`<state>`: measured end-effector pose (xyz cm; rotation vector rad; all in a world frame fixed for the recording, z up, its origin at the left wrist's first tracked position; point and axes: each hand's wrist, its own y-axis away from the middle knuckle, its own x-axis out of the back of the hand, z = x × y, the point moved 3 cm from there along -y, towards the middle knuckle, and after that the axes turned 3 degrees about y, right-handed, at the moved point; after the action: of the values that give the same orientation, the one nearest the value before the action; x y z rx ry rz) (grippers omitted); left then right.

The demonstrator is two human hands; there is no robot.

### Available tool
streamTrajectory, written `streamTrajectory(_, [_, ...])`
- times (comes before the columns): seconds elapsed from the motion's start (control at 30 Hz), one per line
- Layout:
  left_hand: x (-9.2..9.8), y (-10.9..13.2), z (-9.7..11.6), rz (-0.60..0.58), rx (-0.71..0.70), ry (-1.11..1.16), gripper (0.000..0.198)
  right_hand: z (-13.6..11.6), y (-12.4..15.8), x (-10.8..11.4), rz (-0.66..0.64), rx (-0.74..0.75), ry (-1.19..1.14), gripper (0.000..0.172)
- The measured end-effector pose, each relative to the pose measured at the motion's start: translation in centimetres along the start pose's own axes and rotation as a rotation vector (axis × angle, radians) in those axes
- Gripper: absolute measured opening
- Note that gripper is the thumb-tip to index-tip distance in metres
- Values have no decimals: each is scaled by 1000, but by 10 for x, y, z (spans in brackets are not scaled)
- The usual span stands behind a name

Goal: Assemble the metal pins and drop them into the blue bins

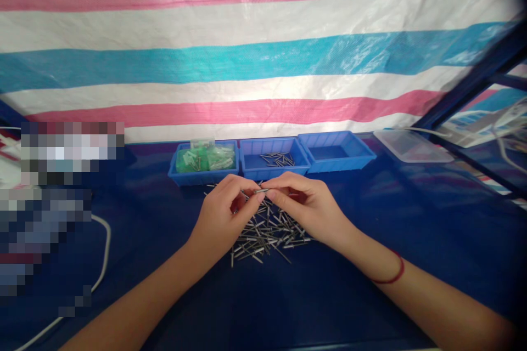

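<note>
Between the fingertips of both hands is one silvery blind rivet (262, 191), lying roughly level. My left hand (226, 208) pinches its left end between thumb and forefinger. At the other end, my right hand (310, 203) is closed on it the same way, with the remaining fingers curled under. A loose pile of blind rivets (267, 233) spreads on the blue table just below and behind my hands, which cover part of it. Beyond, the middle blue bin (274, 145) holds several more rivets (280, 159).
The left blue bin (203, 177) contains green and clear plastic bags (197, 159). On the right stands another blue bin (335, 148), beside a translucent lid (411, 146). A white cable (107, 236) curves along the left. A striped sheet (247, 66) hangs behind.
</note>
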<state>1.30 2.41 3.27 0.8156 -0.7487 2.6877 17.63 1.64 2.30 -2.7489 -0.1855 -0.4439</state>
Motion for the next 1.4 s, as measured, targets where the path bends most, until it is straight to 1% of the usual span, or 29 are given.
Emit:
streamTrajectory(0.1, [0,0,1,-12,5,-10,10,2,-1,-1,11,-24,15,19])
streamTrajectory(0.2, [-3,-1,-3,-59,16,-65,15,11,-5,5,108,-127,-11,25])
streamTrajectory(0.33, [-8,-2,-12,-215,-56,-218,16,27,-12,18,303,-299,-184,34])
streamTrajectory(0.4, [-10,-2,-17,-306,-104,-301,18,31,-15,24,358,-340,-300,36])
streamTrajectory(0.47, [-13,-1,-22,-378,-123,-367,19,31,-16,27,377,-344,-374,38])
streamTrajectory(0.57, [-16,-1,-24,-420,-111,-433,21,28,-16,26,347,-330,-396,38])
streamTrajectory(0.77, [-19,-1,-17,-456,-31,-493,19,21,-12,18,244,-280,-302,35])
streamTrajectory(0.87, [-22,-1,-15,-451,4,-484,18,19,-11,17,213,-249,-257,34])
streamTrajectory(0.97, [-25,1,-15,-419,-12,-496,19,17,-10,15,178,-244,-218,35])
streamTrajectory(1.07, [-27,2,-17,-395,-37,-562,23,15,-10,13,128,-240,-130,33])
streamTrajectory(1.17, [-25,2,-18,-383,-33,-584,21,13,-10,12,93,-198,-33,30])
streamTrajectory(1.27, [-24,1,-18,-394,-32,-585,19,12,-9,10,81,-153,34,26])
streamTrajectory(1.4, [-26,1,-17,-430,-43,-699,21,10,-8,7,23,-92,111,25])
